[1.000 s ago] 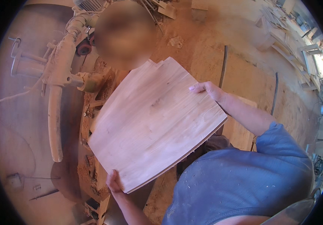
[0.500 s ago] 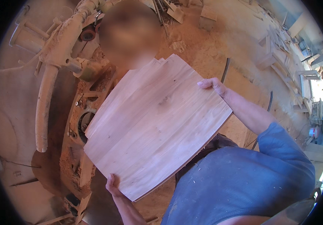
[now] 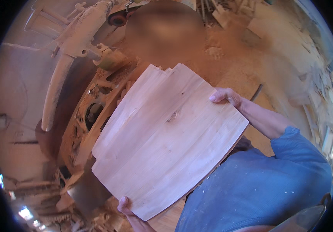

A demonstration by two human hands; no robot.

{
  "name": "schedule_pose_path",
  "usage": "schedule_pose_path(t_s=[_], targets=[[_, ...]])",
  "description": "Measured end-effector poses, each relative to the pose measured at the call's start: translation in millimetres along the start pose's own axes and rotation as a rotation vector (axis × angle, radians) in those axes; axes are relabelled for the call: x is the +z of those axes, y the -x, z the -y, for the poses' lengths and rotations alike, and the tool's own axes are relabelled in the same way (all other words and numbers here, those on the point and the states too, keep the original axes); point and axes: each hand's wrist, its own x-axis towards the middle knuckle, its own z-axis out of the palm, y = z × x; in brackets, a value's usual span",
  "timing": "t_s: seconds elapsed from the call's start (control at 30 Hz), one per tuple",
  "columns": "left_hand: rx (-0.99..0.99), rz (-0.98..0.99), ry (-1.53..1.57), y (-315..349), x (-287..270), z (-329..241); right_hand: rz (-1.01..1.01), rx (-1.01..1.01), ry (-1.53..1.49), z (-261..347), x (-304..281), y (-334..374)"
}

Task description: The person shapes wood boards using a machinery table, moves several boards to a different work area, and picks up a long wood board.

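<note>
A pale wooden panel (image 3: 170,135), made of several boards joined side by side, is held tilted in front of my body. Its far left end is stepped, and a small knot marks its middle. My right hand (image 3: 225,97) grips the right edge, thumb lying on the top face and the fingers hidden beneath. At the near left corner my left hand (image 3: 125,208) holds the edge, only its thumb and part of the palm showing. The panel's underside is hidden.
Left of the panel stands a sawdust-covered machine with a cast frame (image 3: 93,112) and a long curved arm (image 3: 54,96). Sawdust (image 3: 232,58) covers the floor beyond. Stacked wood pieces (image 3: 38,197) lie at the lower left. A blurred patch (image 3: 164,34) covers the top middle.
The view has shifted, and the panel and both hands sit slightly lower and farther right in the picture. Both hands keep their hold. More stacked wood shows at the lower left.
</note>
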Motion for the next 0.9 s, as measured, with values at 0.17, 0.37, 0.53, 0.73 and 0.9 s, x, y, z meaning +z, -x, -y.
schedule_pose_path(t_s=[0.17, 0.37, 0.53, 0.73, 0.9], targets=[[0.195, -0.259, -0.015, 54.4, 27.7, 42.2, 0.091, 0.047, 0.072, 27.2, -24.3, 1.9], [0.334, -0.21, -0.125, 55.1, 17.4, 45.5, 0.027, -0.056, 0.38, 51.6, -107.7, -2.9], [0.53, 0.071, -0.357, -8.4, 44.4, 71.3, -0.126, -0.19, 0.469, 107.5, -152.0, 56.6], [0.893, 0.589, -0.524, -69.8, 151.9, 118.4, -0.288, -0.268, 0.494, 153.0, -219.7, 154.8], [0.248, 0.619, -0.327, -100.4, 328.0, 108.7, -0.53, -0.429, 0.404, 179.2, -295.9, 281.1]])
